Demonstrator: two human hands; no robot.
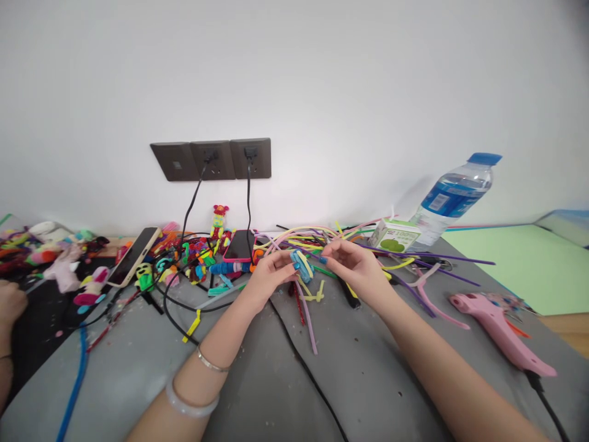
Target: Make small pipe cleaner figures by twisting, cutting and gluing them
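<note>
Behind the grey bench (368,393) stands a white wall (345,92), its dark sockets (181,162) up and to the left of the left grip (267,279). That grip is nearly closed, thumb and fingers pinching a blue and yellow piece (307,273). The piece sits at those fingertips, on the side facing the right grip (356,267). This other grip has thumb and forefinger drawn close together just beside the piece; whether something thin is between them, I cannot tell.

Pipe cleaners (453,256) spread beyond both grips and out to the right, and a black handle (353,302) lies below the right one. Just past the left grip is a pink phone (240,245), with a bear (219,222) near the wall. Farther left come a pale-edged phone (133,256), fuzzy toys (65,270) and another person's hand (11,304).

Right of the right grip stand a carton (393,238) and a bottle (455,196); nearer and farther right lies a pink glue gun (499,331).
</note>
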